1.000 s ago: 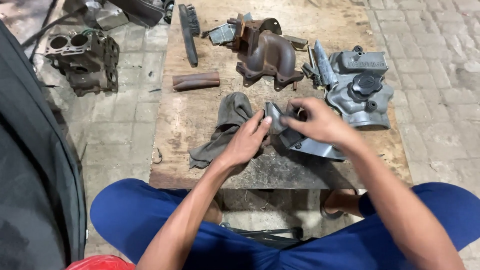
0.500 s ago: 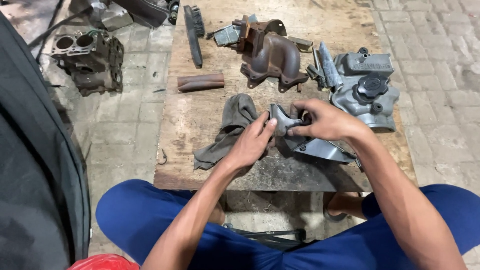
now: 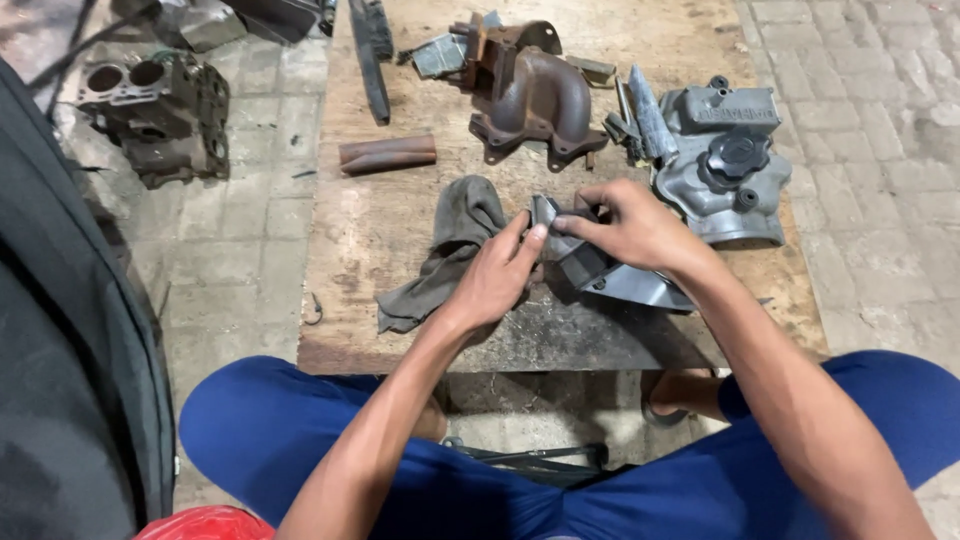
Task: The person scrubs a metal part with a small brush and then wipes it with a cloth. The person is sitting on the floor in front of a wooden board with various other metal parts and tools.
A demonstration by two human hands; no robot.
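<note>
On the wooden board (image 3: pixel 400 230) I hold a bent grey metal part (image 3: pixel 610 275) near the middle. My right hand (image 3: pixel 630 225) has its fingers closed around the top of it. My left hand (image 3: pixel 495 280) has its fingers pressed on the dark grey rag (image 3: pixel 450 240) at the part's edge. I think a firm grip and small rubs work best, away from sharp edges

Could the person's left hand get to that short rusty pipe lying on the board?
Probably yes. The rusty pipe lies alone on the wooden board, beyond the grey rag, with nothing between it and the left hand.
</note>
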